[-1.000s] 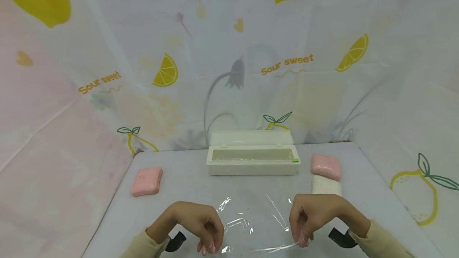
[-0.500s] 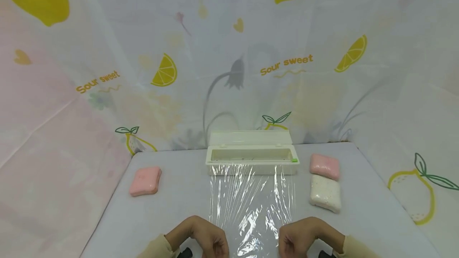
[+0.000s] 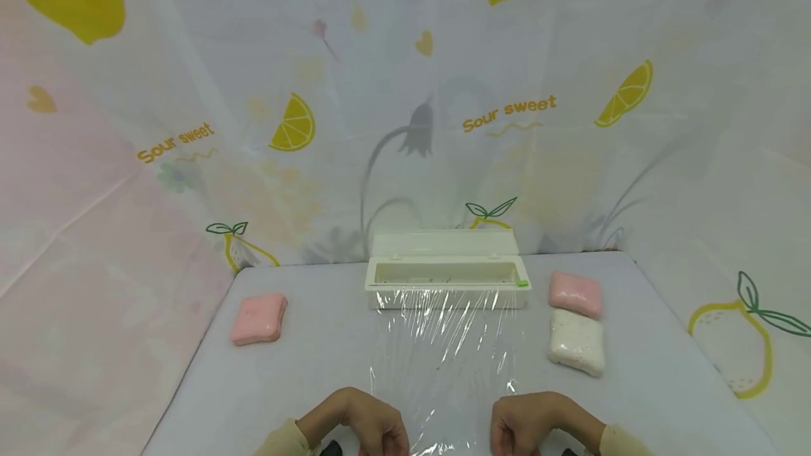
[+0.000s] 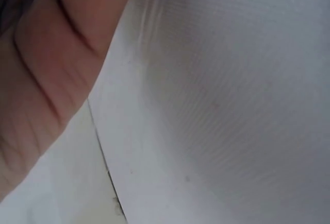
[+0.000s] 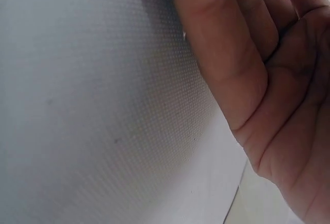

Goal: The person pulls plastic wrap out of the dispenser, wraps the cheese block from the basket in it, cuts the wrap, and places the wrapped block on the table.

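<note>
Clear cling film (image 3: 437, 371) runs from a long white dispenser box (image 3: 446, 299) toward the person, creased and shiny. My left hand (image 3: 374, 422) grips its near left part, fingers curled down, and my right hand (image 3: 531, 422) does the same on the near right. Both fingertips are cut off by the bottom of the head view. In the left wrist view, the left hand (image 4: 56, 54) shows at the upper left, with a strip of film beside it. The right wrist view has the right hand (image 5: 263, 74) with bent fingers close to the white tabletop (image 5: 103, 105).
The box's lid (image 3: 443, 242) stands raised at the back. A pink soap-like block (image 3: 258, 319) lies on the left. Another pink block (image 3: 575, 294) lies on the right, touching a white block (image 3: 576, 341). A lemon-print cloth (image 3: 355, 181) walls the table in.
Both hands have moved toward the person and closer together, drawing the film out over the box's front. The white block, partly covered by the right hand before, now shows fully.
</note>
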The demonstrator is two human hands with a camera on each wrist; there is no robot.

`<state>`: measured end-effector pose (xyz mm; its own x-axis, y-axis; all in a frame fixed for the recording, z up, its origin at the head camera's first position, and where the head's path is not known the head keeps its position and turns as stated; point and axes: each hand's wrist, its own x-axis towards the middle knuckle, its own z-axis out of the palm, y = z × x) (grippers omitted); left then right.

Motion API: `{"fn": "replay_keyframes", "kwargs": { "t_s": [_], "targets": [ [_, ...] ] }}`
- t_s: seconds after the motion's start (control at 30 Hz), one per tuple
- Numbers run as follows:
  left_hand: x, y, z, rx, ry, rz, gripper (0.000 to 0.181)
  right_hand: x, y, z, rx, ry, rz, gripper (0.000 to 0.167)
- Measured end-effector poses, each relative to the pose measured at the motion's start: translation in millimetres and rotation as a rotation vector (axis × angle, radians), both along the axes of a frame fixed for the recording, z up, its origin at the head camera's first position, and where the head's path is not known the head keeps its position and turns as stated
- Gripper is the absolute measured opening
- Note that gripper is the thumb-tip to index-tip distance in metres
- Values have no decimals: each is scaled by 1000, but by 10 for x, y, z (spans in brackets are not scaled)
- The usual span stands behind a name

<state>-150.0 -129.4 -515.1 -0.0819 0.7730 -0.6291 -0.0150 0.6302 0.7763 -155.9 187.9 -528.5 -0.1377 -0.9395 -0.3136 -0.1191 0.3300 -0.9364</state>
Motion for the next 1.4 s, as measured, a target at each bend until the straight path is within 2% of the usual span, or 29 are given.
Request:
{"fn": "replay_keyframes", "kwargs": {
  "t_s": [0.1, 0.2, 0.27, 0.33, 0.4, 0.47, 0.53, 0.6, 0.67, 0.77, 0.83, 0.9, 1.03, 1.17, 1.27, 1.4],
  "targets": [
    [-6, -40, 60, 12, 22, 2, 29, 4, -10, 5, 19, -9, -9, 12],
    [-45, -132, 162, 62, 24, 9, 28, 11, -11, 7, 12, 0, -13, 14],
    [-85, -233, 263, 118, 33, 40, 26, 16, -9, 8, -2, 8, -15, 14],
    [-138, -368, 378, 192, 84, 93, 24, 19, -6, 9, -16, 17, -16, 14],
    [-204, -545, 485, 262, 198, 176, 23, 22, -6, 10, -23, 21, -19, 14],
    [-280, -745, 565, 313, 356, 302, 24, 28, -3, 9, -25, 30, -23, 14],
    [-364, -954, 605, 333, 532, 435, 26, 35, 2, 5, -30, 40, -29, 14],
    [-435, -1155, 624, 318, 706, 572, 28, 39, 4, -4, -36, 52, -24, 14],
    [-488, -1336, 632, 260, 895, 690, 31, 42, 4, -11, -44, 68, -24, 15],
    [-541, -1553, 629, 112, 1156, 804, 39, 39, 6, -18, -43, 85, -26, 16],
    [-569, -1669, 619, 16, 1267, 854, 46, 38, 10, -16, -38, 94, -36, 16],
    [-599, -1771, 602, -63, 1331, 875, 52, 38, 16, -16, -35, 89, -41, 15],
    [-624, -1959, 569, -266, 1364, 880, 63, 39, 25, -22, -39, 80, -42, 14],
    [-614, -2136, 543, -460, 1325, 829, 77, 39, 23, -20, -48, 75, -39, 13],
    [-620, -2233, 498, -529, 1265, 795, 86, 43, 24, -11, -55, 57, -41, 12],
    [-660, -2294, 408, -560, 1191, 777, 88, 49, 29, -8, -54, 47, -50, 11]
  ]
}}
